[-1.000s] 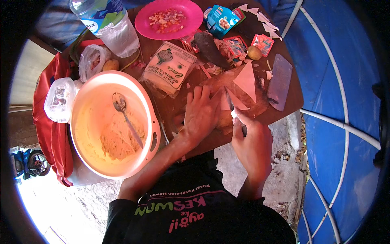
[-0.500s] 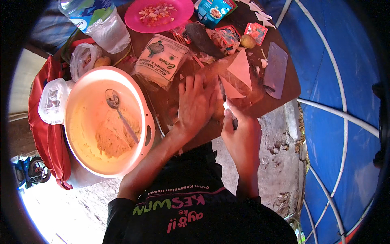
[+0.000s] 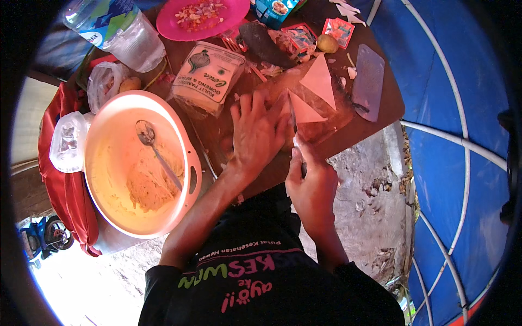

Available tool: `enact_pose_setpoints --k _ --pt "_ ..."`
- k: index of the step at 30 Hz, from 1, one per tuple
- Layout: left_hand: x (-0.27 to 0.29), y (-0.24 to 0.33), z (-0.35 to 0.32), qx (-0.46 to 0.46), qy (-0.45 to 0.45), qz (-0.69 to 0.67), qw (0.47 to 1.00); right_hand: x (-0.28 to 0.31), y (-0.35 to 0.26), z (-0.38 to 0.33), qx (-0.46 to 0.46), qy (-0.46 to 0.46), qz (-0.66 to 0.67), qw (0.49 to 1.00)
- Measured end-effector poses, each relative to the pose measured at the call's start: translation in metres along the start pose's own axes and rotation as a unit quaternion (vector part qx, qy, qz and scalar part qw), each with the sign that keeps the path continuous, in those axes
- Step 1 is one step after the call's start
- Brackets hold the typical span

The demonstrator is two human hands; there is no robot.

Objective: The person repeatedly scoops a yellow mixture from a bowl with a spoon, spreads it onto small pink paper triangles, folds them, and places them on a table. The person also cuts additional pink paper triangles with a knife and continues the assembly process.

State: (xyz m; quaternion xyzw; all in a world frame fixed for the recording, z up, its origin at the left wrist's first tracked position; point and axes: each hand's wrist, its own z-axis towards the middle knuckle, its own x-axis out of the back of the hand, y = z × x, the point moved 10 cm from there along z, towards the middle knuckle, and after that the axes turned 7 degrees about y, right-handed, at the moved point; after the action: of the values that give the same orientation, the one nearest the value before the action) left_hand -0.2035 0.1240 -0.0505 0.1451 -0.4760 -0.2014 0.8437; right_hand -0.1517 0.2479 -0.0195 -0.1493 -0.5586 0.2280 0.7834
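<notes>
Dark brown wooden tabletop (image 3: 380, 111), pretty cluttered, sitting over rough grey ground with blue tarp off to the right. The person's left hand (image 3: 255, 133) lies flat on the tabletop, fingers (image 3: 247, 106) spread a bit and pressed down on something that's mostly hidden under the palm, so hard to say what it is. Right beside it, the right hand (image 3: 312, 185) has its fingers curled tight around the handle of a knife (image 3: 293, 122), blade pointing away from the body and running along the edge of the left hand's fingertips. Just past the blade are thin pale wrapper sheets (image 3: 318, 87) cut into triangles, lying flat on the tabletop.

To the left sits a big pale orange bowl (image 3: 187, 163) with a yellowish shredded mix and a metal spoon (image 3: 155, 152) resting in it. Above the left hand is a clear packet (image 3: 209, 76) with a white label, a plastic water bottle (image 3: 119, 30) at top left, and a pink plate (image 3: 228, 19) with chopped bits on it. A flat translucent lid (image 3: 370, 81) lies near the right edge.
</notes>
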Motion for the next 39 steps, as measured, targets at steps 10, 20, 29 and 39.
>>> enact_pose_setpoints --k 10,20,29,39 --pt "-0.007 0.002 0.000 -0.022 0.008 0.012 1.000 -0.009 0.011 0.013 -0.025 0.015 0.068 0.997" --pt "-0.009 0.000 -0.002 -0.027 0.014 0.009 1.000 0.008 0.014 -0.010 -0.035 0.035 0.099 0.994" --pt "-0.003 0.000 -0.004 -0.001 -0.024 0.018 1.000 0.014 0.040 0.026 -0.078 -0.021 0.210 0.974" --pt "0.005 -0.006 0.009 -0.039 -0.039 -0.091 0.994 0.040 0.131 0.101 -0.076 0.159 0.030 0.984"
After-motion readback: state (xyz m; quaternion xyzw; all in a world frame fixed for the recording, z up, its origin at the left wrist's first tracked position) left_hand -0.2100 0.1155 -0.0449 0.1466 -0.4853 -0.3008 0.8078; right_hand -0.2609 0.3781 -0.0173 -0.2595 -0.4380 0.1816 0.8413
